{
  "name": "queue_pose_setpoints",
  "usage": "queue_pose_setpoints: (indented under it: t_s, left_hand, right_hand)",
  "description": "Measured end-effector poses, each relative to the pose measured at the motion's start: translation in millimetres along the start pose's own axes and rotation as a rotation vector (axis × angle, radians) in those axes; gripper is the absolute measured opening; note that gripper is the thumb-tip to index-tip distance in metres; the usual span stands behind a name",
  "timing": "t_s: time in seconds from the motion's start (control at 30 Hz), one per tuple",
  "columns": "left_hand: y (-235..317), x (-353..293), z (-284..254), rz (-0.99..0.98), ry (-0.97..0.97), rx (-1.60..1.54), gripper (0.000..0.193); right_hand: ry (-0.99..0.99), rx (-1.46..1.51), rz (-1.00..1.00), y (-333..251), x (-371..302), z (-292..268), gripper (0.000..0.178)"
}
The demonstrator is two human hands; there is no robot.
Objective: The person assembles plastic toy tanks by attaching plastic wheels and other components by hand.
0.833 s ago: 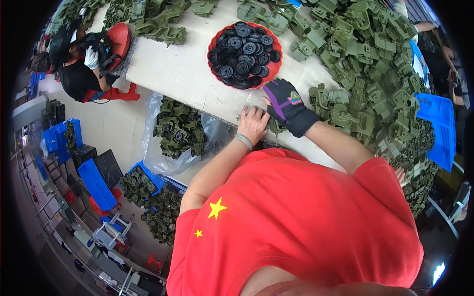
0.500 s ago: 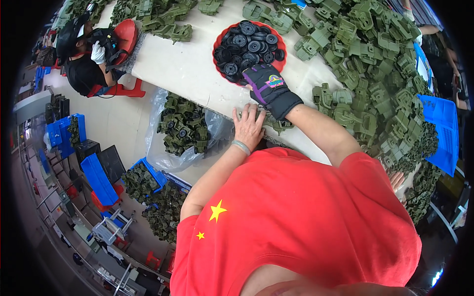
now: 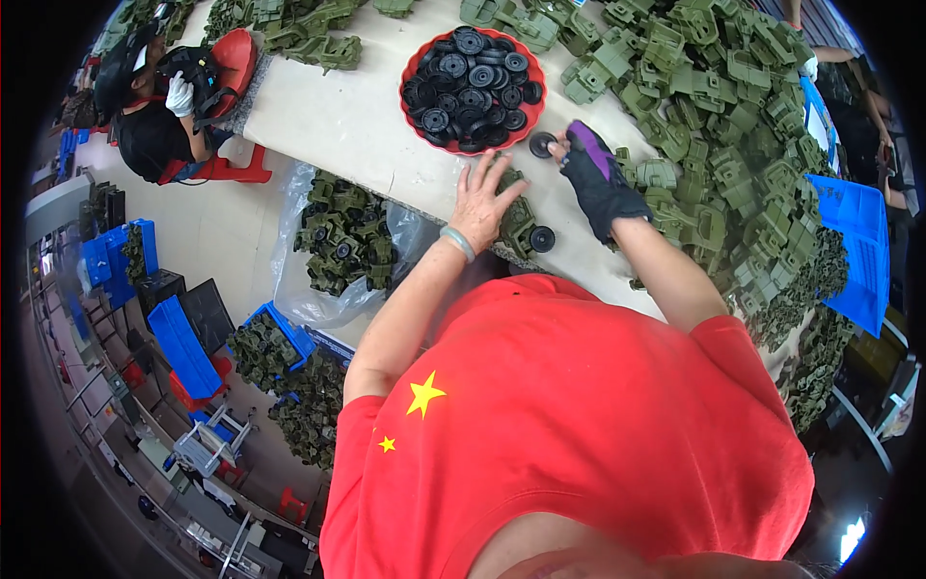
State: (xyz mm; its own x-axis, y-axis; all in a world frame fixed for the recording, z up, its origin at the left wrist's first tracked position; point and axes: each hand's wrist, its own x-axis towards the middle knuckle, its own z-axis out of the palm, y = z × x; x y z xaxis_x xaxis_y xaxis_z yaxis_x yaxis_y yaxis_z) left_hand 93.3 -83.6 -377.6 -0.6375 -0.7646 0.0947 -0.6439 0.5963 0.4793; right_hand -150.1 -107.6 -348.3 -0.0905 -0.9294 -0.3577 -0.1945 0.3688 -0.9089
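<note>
My right hand [image 3: 603, 179], in a black and purple fingerless glove, pinches a small black toy wheel [image 3: 542, 145] just right of the red scalloped bowl [image 3: 542, 92]. That bowl holds a heap of similar black wheels [image 3: 473, 99]. My left hand [image 3: 479, 207] is bare, with its fingers spread at the table's near edge. Its thumb and fingertips touch an olive-green plastic toy vehicle body [image 3: 518, 224], partly hidden by the hand. Another black wheel [image 3: 542, 238] sits at the right end of this body.
Green toy vehicle parts [image 3: 714, 125] pile up along the right of the pale table [image 3: 347, 125], with more at the far left. Below the table's left edge, a clear plastic bag [image 3: 299, 261] holds green toys. A blue crate [image 3: 854, 251] stands at right. Another person [image 3: 154, 125] sits at left.
My right hand has left the bowl and moved right and nearer, with a wheel in its fingertips. The wheel on the green body has come into view. My left fingers have shifted slightly.
</note>
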Motion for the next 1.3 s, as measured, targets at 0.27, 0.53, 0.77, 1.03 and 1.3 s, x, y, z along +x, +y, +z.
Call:
queue_pose_setpoints:
  t_s: [0.27, 0.53, 0.77, 1.03, 1.3]
  left_hand:
    - [48, -28, 32, -0.809, 0.247, -0.6, 0.102]
    - [39, -36, 61, -0.852, -0.001, -0.925, 0.127]
    - [33, -45, 57, -0.735, -0.041, -0.992, 0.125]
    - [27, -48, 69, -0.633, -0.15, -0.903, 0.131]
    - [24, -52, 68, -0.646, -0.112, -0.97, 0.136]
  right_hand:
    - [-0.049, 0.072, 0.12, 13, -46, 4, 0.027]
    - [-0.233, 0.099, 0.1, 5, -28, 26, 0.027]
    - [-0.252, 0.083, 0.112, 19, -27, 23, 0.035]
    - [-0.084, 0.091, 0.108, 23, -53, 19, 0.036]
    - [-0.014, -0.607, -0.608, -18, -15, 20, 0.026]
